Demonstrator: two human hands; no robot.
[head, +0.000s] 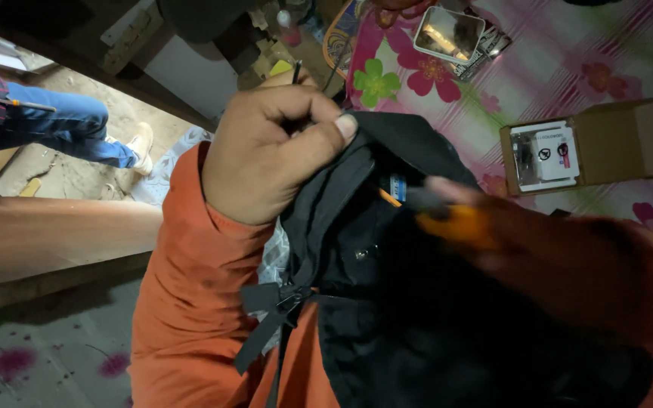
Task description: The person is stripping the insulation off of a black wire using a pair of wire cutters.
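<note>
Left hand (pixel 270 155) fisted on the upper edge of black backpack (pixel 387 287) held against orange sleeves, right hand (pixel 485 227) blurred, grip unclear, open cardboard box (pixel 614 143) on floral cloth (pixel 538 68) beyond.

Open brown carton (pixel 587 146), white insert

Pink floral bed cloth (pixel 614 53); open brown cardboard box (pixel 617 143); small rectangular mirror (pixel 449 34); long wooden plank (pixel 47 234); sandy floor (pixel 85 170), brightly lit.
</note>
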